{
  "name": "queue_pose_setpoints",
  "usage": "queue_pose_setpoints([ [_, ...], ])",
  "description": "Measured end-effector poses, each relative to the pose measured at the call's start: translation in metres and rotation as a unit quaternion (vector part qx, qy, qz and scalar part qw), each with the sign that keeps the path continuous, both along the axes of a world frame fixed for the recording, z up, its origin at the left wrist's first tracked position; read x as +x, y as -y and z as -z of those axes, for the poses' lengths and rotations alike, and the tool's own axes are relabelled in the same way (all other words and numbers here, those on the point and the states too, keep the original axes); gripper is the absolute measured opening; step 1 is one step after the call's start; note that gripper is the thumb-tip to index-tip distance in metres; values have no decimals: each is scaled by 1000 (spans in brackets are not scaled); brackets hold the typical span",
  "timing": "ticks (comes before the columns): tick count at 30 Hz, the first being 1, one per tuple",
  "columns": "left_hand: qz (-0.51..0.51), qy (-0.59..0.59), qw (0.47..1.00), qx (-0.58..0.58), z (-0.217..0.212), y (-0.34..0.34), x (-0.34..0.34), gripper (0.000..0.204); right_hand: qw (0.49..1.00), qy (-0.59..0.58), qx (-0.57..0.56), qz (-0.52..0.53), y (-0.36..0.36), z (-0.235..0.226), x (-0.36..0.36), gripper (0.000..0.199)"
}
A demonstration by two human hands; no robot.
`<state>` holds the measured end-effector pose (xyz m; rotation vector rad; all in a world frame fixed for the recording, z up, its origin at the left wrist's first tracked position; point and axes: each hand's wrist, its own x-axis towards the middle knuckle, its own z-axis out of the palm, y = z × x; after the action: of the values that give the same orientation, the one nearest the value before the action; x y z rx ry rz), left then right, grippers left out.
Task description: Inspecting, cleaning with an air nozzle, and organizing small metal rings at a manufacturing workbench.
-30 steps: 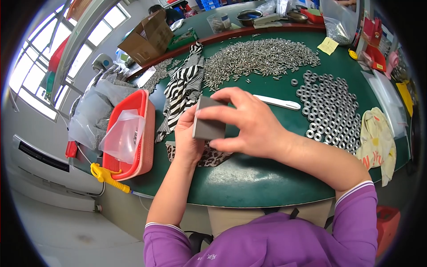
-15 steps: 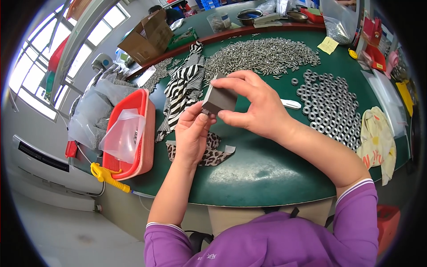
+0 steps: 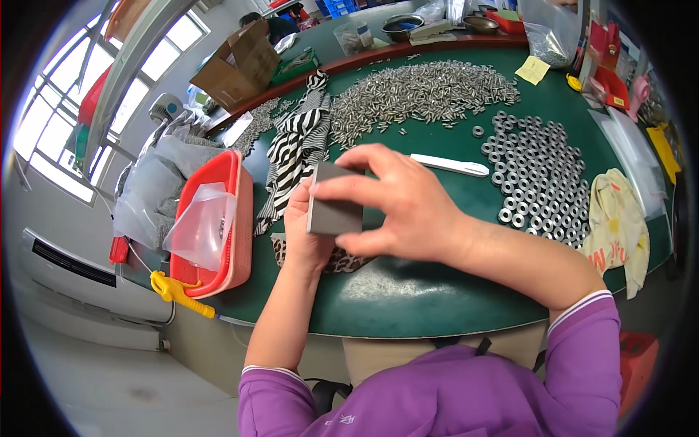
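My right hand point(image 3: 404, 204) is closed round a grey rectangular metal block point(image 3: 341, 209), gripping it between thumb and fingers. Behind the block's left side is my left hand point(image 3: 307, 244), its fingers curled and mostly hidden, so whatever they hold does not show. Beneath both hands lies a leopard-print cloth point(image 3: 346, 263) on the green table. A slim white tool point(image 3: 449, 164) rests beyond my right hand. Many small metal pins point(image 3: 429, 91) are heaped farther back, and steel rings point(image 3: 535, 175) cover the table to the right.
A red plastic basket point(image 3: 244, 233) with a clear bag stands at left, a yellow air gun point(image 3: 171, 287) beside it. Striped cloth point(image 3: 298, 138) lies left of the pins. At the right edge hangs a pale cloth point(image 3: 617, 226). A cardboard box point(image 3: 237, 67) stands at the back left.
Both hands have shifted slightly left and nearer to me. The block has turned so a broad face shows, and it now hides my left fingers, which were pinching a small metal piece.
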<state>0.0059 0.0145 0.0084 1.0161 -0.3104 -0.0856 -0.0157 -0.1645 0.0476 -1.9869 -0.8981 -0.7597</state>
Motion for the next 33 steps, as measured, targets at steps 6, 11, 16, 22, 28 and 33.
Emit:
queue_pose_setpoints([
  [6,-6,22,1000,0,0,3,0,30,998,-18,54,17,8,1,11,47],
  [11,22,41,999,12,2,-4,5,34,996,-41,22,71,12,-1,19,46],
  [16,52,58,997,-2,5,-3,4,32,990,-62,83,93,23,-2,29,45],
  [22,1,-66,998,-9,3,0,3,25,1000,-11,-18,-20,-1,-1,-5,50],
  [28,46,70,996,-7,0,1,0,30,989,-52,13,141,33,5,33,46],
  [33,25,34,999,-20,5,-5,4,29,992,-106,58,36,18,-2,23,49],
])
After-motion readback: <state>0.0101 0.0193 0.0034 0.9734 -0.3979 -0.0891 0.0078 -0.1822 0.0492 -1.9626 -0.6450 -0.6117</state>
